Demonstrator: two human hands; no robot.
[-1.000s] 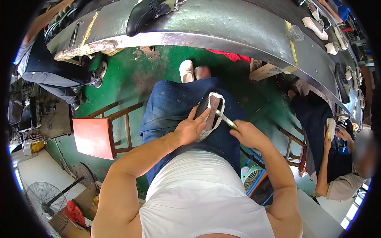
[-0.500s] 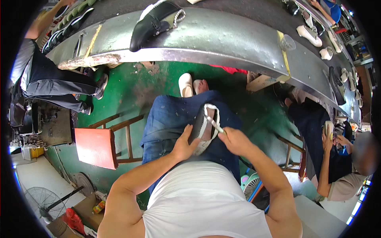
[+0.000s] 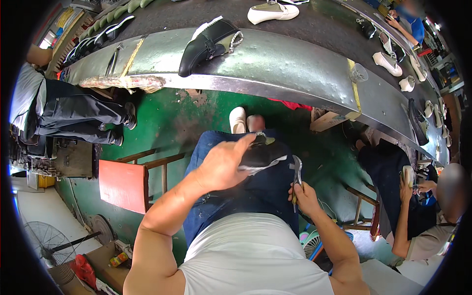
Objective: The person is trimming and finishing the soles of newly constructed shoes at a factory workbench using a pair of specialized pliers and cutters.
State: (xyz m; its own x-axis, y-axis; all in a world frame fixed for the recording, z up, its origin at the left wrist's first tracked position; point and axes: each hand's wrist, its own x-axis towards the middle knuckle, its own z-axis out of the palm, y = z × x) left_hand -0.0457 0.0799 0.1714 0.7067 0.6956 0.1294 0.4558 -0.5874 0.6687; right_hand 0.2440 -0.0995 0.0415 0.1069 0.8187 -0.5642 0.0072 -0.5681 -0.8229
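My left hand point(image 3: 223, 164) is closed over a black shoe upper on its last point(image 3: 260, 153), which rests on my lap in dark blue jeans point(image 3: 216, 216). White lining shows along the shoe's near edge, and a metal link sticks out at its far end. My thumb and fingers grip its left side; part of the shoe is hidden under the hand. To the right, my right hand point(image 3: 306, 197) is closed round the handles of metal pincers point(image 3: 297, 171), whose curved head points away from me, just beside the shoe and apart from it.
A metal-edged bench point(image 3: 275, 54) runs across ahead, bearing a black shoe point(image 3: 209, 46) and a cream shoe point(image 3: 273, 13). A red-topped stool point(image 3: 123, 184) stands at left, a floor fan point(image 3: 46, 241) behind it. One co-worker point(image 3: 427, 211) sits at right; another stands at left.
The shoe has turned from sole side up to upper side up, with my left hand now over it. My right hand has drawn the pincers away to the right. The view has shifted slightly.
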